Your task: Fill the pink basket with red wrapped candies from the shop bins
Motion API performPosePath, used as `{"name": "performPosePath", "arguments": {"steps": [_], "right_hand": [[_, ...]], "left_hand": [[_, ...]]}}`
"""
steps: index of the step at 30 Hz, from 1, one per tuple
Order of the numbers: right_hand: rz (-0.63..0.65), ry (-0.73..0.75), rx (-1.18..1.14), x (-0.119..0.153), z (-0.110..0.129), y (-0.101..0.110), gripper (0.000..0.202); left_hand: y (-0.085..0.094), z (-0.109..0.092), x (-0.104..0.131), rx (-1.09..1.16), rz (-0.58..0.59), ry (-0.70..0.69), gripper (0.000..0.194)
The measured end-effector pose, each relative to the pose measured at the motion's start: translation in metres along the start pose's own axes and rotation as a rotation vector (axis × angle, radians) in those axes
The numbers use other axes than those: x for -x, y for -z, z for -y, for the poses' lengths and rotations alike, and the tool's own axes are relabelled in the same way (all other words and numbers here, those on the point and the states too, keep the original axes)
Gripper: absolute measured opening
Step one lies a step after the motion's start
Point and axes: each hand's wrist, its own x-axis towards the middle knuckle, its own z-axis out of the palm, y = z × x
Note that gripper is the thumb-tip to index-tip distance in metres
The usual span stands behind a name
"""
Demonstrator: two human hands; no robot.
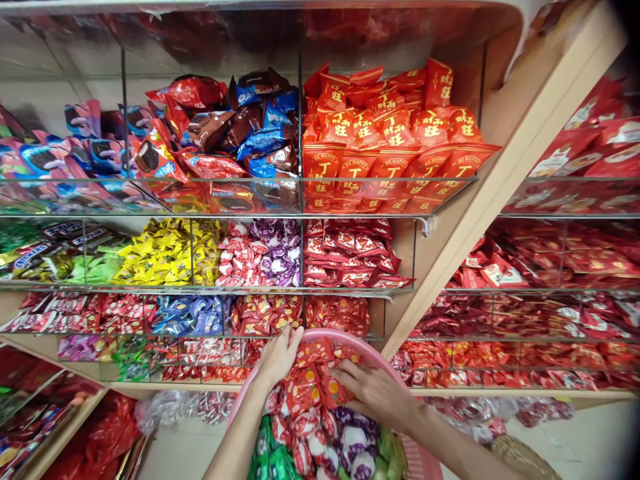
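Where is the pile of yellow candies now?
In the head view, the yellow candies fill a compartment on the left part of the second visible shelf, just left of the red-and-white and purple candies.

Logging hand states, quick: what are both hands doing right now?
Left hand: at pink basket's rim; grip can't be told.
Right hand: open, over red packets.

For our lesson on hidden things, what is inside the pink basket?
Inside the pink basket: red packets, red-and-white sweets, purple-and-white sweets and green packets. The right hand covers some red packets; anything beneath the top layer is hidden.
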Motion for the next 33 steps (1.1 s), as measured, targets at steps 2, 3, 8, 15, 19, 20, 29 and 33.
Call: {"name": "performPosePath", "arguments": {"steps": [2, 3, 8, 15, 19, 20, 29, 33], "right_hand": [[-0.005, 0.020, 0.042, -0.002, 0.004, -0.003, 0.052], [-0.007, 0.024, 0.063, -0.003, 0.006, -0.004, 0.051], [-0.012, 0.020, 0.141, -0.006, 0.012, -0.011, 0.043], [0.016, -0.015, 0.127, -0.006, 0.014, -0.010, 0.048], [0.018, -0.028, 0.092, -0.004, 0.015, -0.011, 0.049], [0.013, -0.021, 0.069, -0.003, 0.014, -0.009, 0.049], [-0.277, -0.255, -0.201, -0.028, -0.039, 0.013, 0.030], [-0.260, -0.503, -0.163, -0.057, -0.085, -0.007, 0.037]], "left_hand": [[0.000, 0.000, 0.000, 0.005, -0.002, -0.004, 0.053], [0.000, 0.001, 0.000, 0.009, -0.005, -0.005, 0.053], [-0.001, 0.001, 0.000, 0.016, -0.013, -0.002, 0.053], [-0.001, 0.002, 0.001, 0.016, -0.005, -0.014, 0.054], [-0.001, 0.002, 0.000, 0.013, -0.008, -0.017, 0.055], [-0.002, 0.002, 0.000, 0.013, -0.008, -0.018, 0.055], [-0.004, 0.004, -0.001, 0.015, -0.011, -0.014, 0.057], [-0.004, 0.005, -0.001, 0.013, -0.015, -0.019, 0.056]]}}
